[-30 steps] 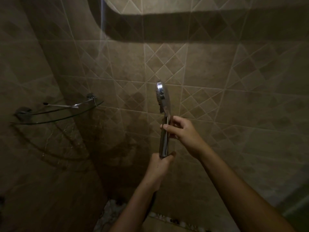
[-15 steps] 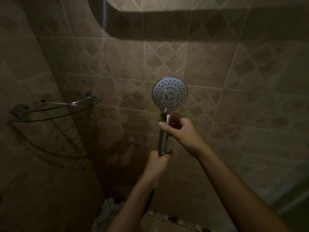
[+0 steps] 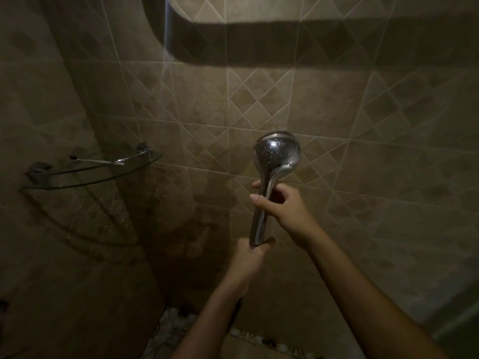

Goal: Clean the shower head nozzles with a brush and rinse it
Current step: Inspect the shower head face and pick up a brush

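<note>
Dim shower corner, beige tiled walls (image 3: 337, 104) with diamond patterns, glass corner shelf (image 3: 90, 177) at left, dark shadow band above, pebbled floor (image 3: 171, 330) below.

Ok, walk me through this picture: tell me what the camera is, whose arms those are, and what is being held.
The camera sits on a person's head and looks forward and down, so the two bare arms are that person's own. There is no machine. They stand in a dim tiled shower corner. The left hand grips the bottom of a chrome shower head handle; the right hand holds the handle higher up. The rounded, wet back of the head faces the camera, so the nozzles are hidden. On the left wall a glass corner shelf holds a thin object too dark to name. No brush is visible.
</note>
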The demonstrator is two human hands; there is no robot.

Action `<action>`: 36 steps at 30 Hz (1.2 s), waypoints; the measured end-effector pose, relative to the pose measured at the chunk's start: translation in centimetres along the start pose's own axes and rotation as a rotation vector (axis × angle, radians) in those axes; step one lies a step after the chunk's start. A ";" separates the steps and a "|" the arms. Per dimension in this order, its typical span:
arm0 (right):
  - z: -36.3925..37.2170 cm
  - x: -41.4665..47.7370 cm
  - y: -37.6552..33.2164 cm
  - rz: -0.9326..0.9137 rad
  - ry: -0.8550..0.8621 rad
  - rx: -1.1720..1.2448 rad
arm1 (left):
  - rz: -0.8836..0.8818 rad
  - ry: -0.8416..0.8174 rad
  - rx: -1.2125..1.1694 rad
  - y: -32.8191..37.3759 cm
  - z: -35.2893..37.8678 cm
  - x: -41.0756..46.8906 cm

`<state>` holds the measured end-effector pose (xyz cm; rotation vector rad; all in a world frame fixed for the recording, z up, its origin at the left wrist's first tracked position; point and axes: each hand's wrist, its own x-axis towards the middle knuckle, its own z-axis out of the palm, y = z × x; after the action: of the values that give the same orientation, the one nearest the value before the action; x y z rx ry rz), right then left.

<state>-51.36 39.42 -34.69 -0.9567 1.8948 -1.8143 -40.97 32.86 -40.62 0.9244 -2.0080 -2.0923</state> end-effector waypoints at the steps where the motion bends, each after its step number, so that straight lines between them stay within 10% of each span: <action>1: -0.2 0.1 0.0 0.008 -0.004 0.001 | 0.003 -0.011 -0.008 0.0 0.0 -0.1; 36: -0.1 -0.6 -0.8 0.043 -0.053 0.032 | -0.001 0.055 -0.057 -0.3 0.4 0.6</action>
<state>-50.82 39.99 -34.06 -0.9367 1.8355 -1.7716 -41.56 32.99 -41.09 0.9628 -1.9122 -2.0887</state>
